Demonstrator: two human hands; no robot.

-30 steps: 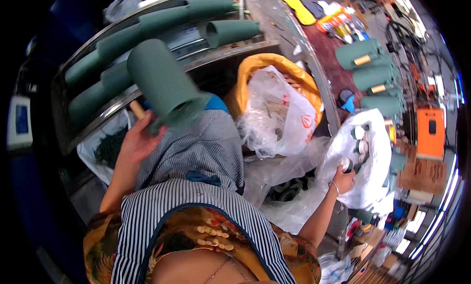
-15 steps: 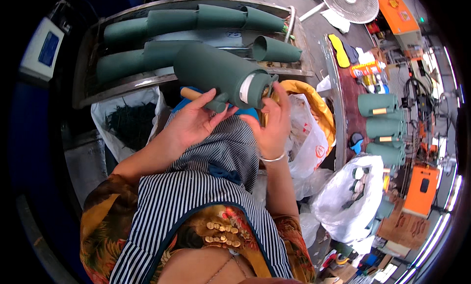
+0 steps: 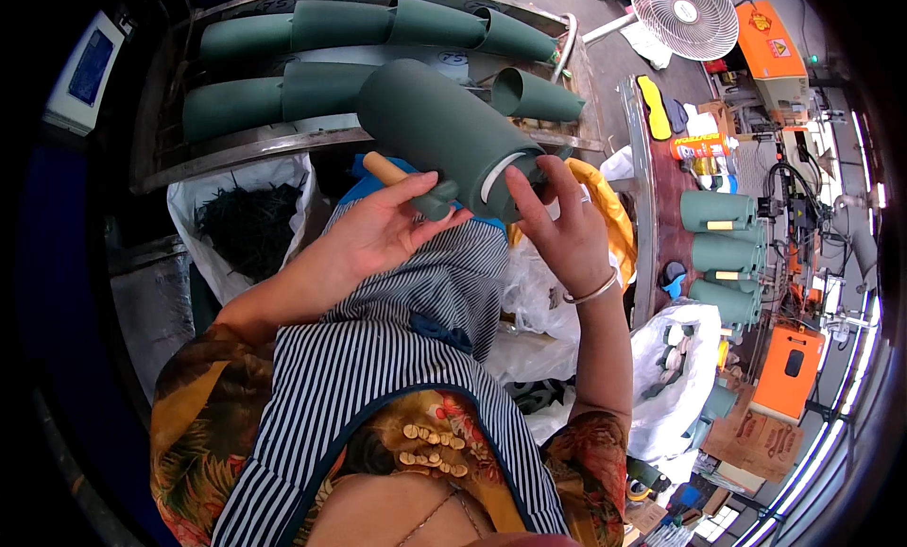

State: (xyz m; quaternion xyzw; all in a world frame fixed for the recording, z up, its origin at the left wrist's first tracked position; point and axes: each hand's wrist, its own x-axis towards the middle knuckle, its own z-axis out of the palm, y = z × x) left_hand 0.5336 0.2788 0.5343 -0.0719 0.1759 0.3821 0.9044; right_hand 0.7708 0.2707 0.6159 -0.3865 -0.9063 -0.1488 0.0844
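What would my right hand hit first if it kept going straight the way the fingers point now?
The right hand points up and away, with its fingertips already at the open end of the dark green cylinder. It would likely press into that end's white inner rim, though depth is unclear.

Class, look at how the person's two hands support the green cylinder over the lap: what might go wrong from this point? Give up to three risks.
1. The cylinder looks bulky; the left hand only props it from below with open fingers, so it may roll or slip off the lap.
2. The right hand has fingertips at the open end, by the white ring, where they might get pinched.
3. The wooden handle lies under the cylinder and may snag the left hand's grip.
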